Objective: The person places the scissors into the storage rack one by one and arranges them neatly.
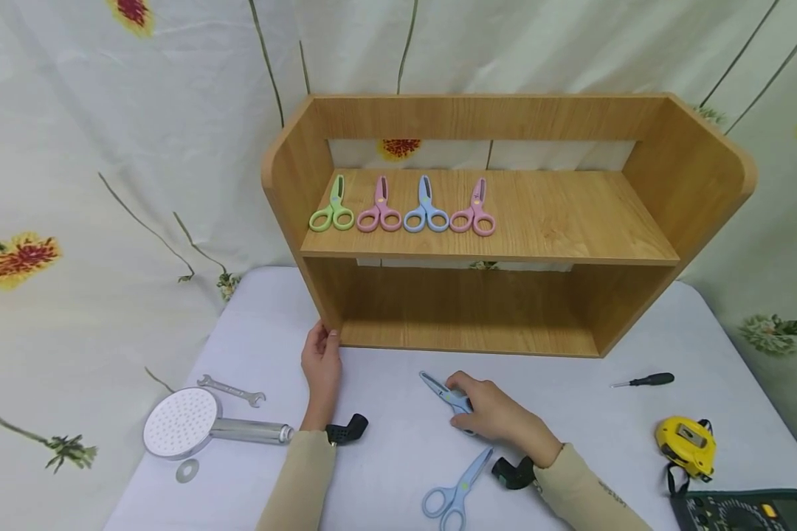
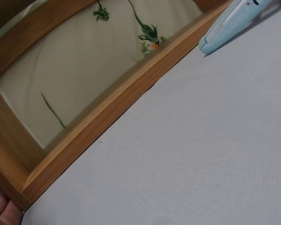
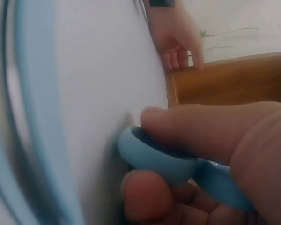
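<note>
My right hand grips the handle end of a pair of blue scissors lying on the white table, blades pointing up-left. In the right wrist view, thumb and finger pinch its blue handle ring. My left hand rests against the lower left corner of the wooden shelf, fingers fairly straight; the right wrist view shows this left hand by the shelf. The left wrist view shows the scissors' tip and the shelf's bottom board. A second pair of blue scissors lies nearer me.
On the upper shelf lie green, pink, blue and pink scissors. To the left are a shower head, a wrench and a washer. On the right are a screwdriver, a yellow tape measure and a multimeter.
</note>
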`<state>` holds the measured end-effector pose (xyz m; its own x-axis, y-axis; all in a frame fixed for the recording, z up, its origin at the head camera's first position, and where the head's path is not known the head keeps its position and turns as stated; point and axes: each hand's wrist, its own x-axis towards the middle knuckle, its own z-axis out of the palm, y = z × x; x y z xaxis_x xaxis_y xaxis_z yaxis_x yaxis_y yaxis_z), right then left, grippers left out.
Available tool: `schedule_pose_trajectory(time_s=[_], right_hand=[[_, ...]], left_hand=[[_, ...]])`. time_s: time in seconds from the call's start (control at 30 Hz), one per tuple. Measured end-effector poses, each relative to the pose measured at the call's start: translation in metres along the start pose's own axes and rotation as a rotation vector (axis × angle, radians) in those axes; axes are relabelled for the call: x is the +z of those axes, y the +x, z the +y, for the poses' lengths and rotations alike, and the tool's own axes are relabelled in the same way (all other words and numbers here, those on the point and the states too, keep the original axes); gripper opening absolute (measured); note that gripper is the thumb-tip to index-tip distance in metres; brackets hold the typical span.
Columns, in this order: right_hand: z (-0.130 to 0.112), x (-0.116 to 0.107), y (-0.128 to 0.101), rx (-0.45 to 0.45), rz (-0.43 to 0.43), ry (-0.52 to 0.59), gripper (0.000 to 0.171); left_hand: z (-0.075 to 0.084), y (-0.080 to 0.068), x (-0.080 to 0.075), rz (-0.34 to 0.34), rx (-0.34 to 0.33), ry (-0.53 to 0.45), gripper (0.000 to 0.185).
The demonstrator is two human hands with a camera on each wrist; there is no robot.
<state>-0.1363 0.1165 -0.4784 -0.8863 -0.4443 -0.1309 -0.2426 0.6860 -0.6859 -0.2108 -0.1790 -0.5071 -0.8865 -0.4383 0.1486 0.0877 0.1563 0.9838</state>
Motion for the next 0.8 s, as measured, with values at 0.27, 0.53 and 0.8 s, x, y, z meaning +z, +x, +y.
schedule_pose_trajectory(time_s=[0.27, 0.53, 0.8], right_hand=[[0.004, -0.002, 0.003, -0.105, -0.058, 0.146, 0.02], [0.004, -0.003, 0.003, -0.162, -0.147, 0.203, 0.01], [-0.027, -0.037, 0.003, -0.28, -0.162, 0.445, 0.023]], left_hand=[[-0.001, 0.001, 0.0, 0.003, -0.005, 0.012, 0.04], [-0.003, 0.002, 0.003, 0.026, 0.048, 0.015, 0.037], [-0.006, 0.003, 0.002, 0.014, 0.021, 0.024, 0.04]])
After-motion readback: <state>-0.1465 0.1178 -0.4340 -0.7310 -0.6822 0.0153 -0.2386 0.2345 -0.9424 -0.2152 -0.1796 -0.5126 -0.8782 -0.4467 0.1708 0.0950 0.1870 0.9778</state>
